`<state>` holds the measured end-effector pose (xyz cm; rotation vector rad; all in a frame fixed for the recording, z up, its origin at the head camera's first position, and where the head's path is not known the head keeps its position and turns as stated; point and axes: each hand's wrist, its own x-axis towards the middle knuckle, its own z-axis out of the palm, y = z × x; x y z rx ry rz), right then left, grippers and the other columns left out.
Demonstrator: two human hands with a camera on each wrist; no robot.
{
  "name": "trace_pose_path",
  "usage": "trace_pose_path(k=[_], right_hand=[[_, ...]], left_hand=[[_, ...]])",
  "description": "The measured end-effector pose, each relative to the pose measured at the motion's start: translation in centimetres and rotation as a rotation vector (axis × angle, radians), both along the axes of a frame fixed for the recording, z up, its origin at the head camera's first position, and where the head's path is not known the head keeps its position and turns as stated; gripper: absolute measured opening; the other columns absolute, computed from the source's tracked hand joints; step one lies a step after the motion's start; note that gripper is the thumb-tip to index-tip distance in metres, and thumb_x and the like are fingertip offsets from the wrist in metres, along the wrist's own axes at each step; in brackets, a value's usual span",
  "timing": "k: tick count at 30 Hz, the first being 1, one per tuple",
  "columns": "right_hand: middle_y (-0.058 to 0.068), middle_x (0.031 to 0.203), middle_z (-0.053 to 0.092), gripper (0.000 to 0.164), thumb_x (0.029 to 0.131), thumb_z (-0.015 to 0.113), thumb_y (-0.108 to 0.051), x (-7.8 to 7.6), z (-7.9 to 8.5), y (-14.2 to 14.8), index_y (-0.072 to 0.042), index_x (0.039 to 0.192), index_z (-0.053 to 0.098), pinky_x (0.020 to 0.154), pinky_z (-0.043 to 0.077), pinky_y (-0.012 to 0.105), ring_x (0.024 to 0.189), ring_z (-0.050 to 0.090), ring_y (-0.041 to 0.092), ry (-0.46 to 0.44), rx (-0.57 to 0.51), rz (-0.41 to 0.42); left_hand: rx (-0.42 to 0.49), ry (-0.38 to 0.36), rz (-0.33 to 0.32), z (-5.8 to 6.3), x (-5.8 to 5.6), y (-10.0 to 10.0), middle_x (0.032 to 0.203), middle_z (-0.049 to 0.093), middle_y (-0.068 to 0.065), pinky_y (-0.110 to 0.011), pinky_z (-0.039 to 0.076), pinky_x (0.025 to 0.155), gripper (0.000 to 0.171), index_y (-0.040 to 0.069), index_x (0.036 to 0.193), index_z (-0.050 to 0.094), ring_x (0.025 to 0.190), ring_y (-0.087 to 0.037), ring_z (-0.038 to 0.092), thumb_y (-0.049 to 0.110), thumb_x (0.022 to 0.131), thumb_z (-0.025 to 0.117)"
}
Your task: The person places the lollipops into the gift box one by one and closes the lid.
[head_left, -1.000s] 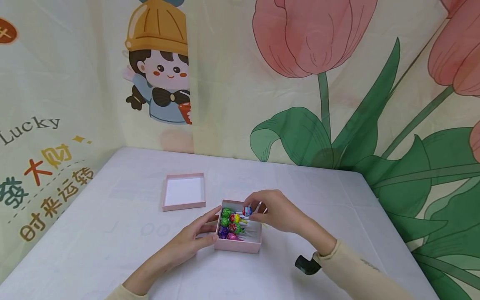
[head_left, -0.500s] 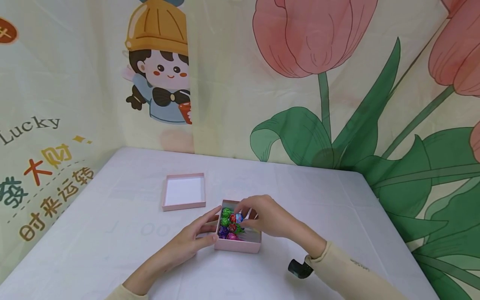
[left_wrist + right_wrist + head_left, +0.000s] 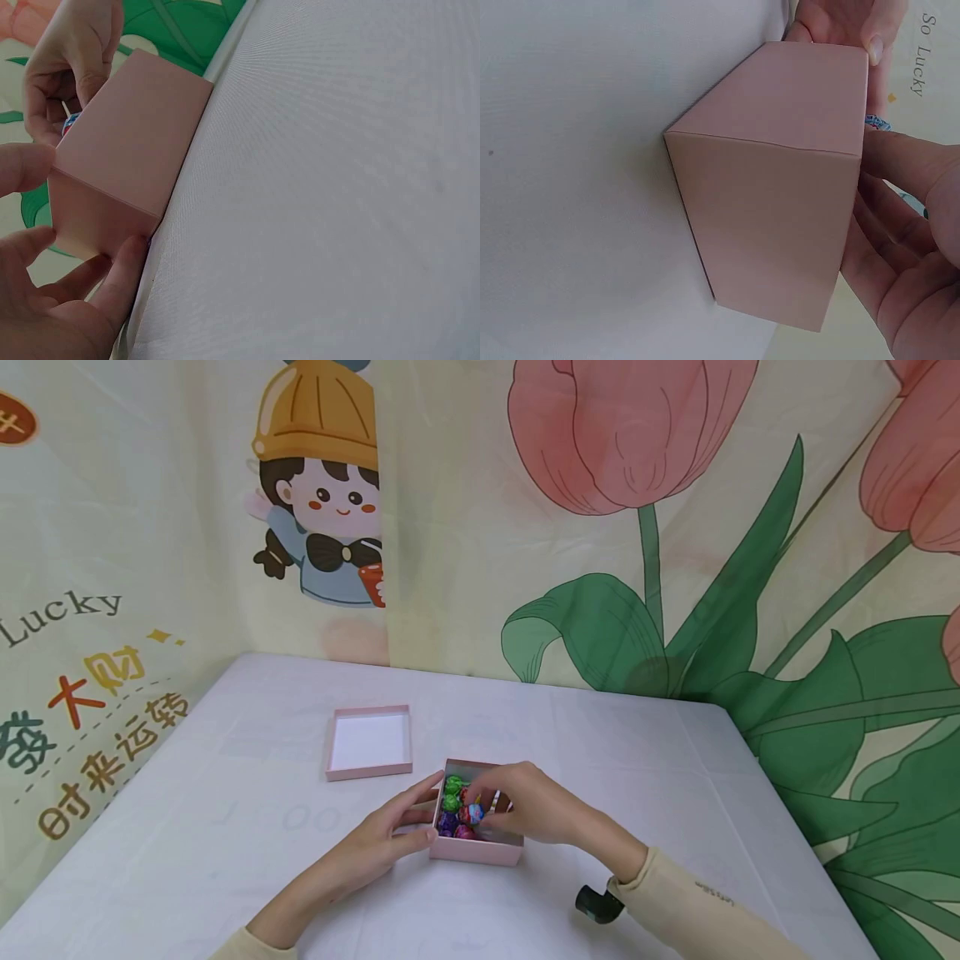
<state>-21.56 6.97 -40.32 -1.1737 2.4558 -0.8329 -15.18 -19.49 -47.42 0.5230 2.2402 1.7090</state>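
A pink box (image 3: 476, 850) stands on the table with several lollipops in it, their wrapped heads along its left side. Green lollipops (image 3: 452, 793) lie at the back, a purple lollipop (image 3: 447, 823) and a pink lollipop (image 3: 465, 832) nearer the front. Reaching in from the right, my right hand (image 3: 536, 802) pinches a blue-and-red lollipop (image 3: 476, 813) low over the others; its stick is mostly covered by the fingers. My left hand (image 3: 386, 831) rests against the box's left wall, fingers extended, thumb at the front corner. The left wrist view shows those fingertips (image 3: 135, 251) on the wall.
The box's pink lid (image 3: 369, 743) lies behind and to the left, white inside upward. A white cloth covers the table (image 3: 225, 860). A printed backdrop (image 3: 450, 527) hangs behind. Below my right sleeve, a black device (image 3: 597, 904) shows.
My right hand has carried the blue-and-red lollipop from the box's back right down and left, toward the front among the other lollipops. The left hand and the box stay put.
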Motion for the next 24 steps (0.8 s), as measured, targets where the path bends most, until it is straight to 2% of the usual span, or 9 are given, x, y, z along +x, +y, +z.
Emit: trace_pose_path(k=[8, 13, 20, 24], right_hand=[[-0.011, 0.095, 0.069, 0.02, 0.094, 0.082, -0.007, 0.03, -0.38, -0.28, -0.016, 0.111, 0.077, 0.074, 0.057, 0.017, 0.081, 0.064, 0.005, 0.019, 0.036, 0.045], [-0.011, 0.093, 0.069, 0.02, 0.094, 0.082, -0.007, 0.13, -0.43, -0.48, -0.016, 0.111, 0.078, 0.074, 0.056, 0.016, 0.08, 0.063, 0.004, 0.043, 0.063, 0.057], [-0.01, 0.091, 0.07, 0.022, 0.093, 0.081, -0.003, 0.19, -0.53, -0.73, -0.014, 0.112, 0.078, 0.074, 0.055, 0.015, 0.079, 0.062, 0.001, 0.063, 0.096, 0.071], [-0.01, 0.091, 0.071, 0.022, 0.093, 0.082, -0.003, 0.15, -0.67, -0.88, -0.014, 0.112, 0.079, 0.074, 0.054, 0.014, 0.079, 0.062, 0.0, 0.075, 0.108, 0.079]], left_hand=[[-0.005, 0.008, 0.006, -0.11, -0.03, -0.02, 0.168, 0.037, -0.021, -0.056, 0.039, 0.115, 0.073, 0.026, 0.171, 0.025, 0.143, -0.038, 0.051, 0.025, 0.108, 0.063], [-0.01, 0.012, 0.005, -0.08, -0.08, -0.04, 0.168, 0.037, -0.022, -0.048, 0.042, 0.115, 0.073, 0.024, 0.171, 0.025, 0.143, -0.038, 0.052, 0.026, 0.108, 0.063], [-0.002, 0.004, 0.003, -0.04, -0.02, -0.04, 0.168, 0.036, -0.022, -0.057, 0.039, 0.116, 0.073, 0.023, 0.171, 0.025, 0.143, -0.038, 0.052, 0.025, 0.108, 0.063], [-0.003, 0.008, 0.0, -0.02, 0.01, -0.04, 0.168, 0.036, -0.022, -0.054, 0.04, 0.115, 0.073, 0.024, 0.171, 0.024, 0.143, -0.038, 0.051, 0.025, 0.108, 0.063]])
